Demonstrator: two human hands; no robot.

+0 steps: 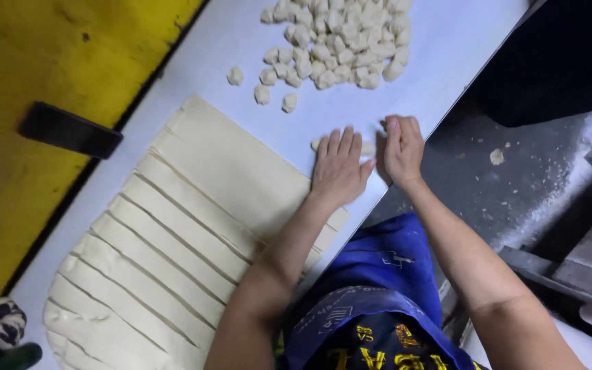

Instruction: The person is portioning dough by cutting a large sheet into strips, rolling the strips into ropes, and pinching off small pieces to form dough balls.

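Observation:
A flat sheet of pale dough point(193, 199), cut into long strips, lies along the white table point(447, 41). My left hand point(339, 168) rests palm down at the end of one strip, fingers together over a bit of dough point(316, 143). My right hand point(401, 146) stands on edge beside it near the table's rim, fingers curled down, with a scrap of dough point(368, 149) showing between the two hands. Whether either hand grips the dough is hidden. A heap of small cut dough pieces point(340, 41) lies farther along the table.
A yellow surface point(49, 62) with a dark flat object point(70, 129) borders the table's left side. A dusty grey floor point(508, 185) with flour spills lies to the right. A blue apron point(378, 294) covers my front. A patterned cloth point(1, 321) sits at lower left.

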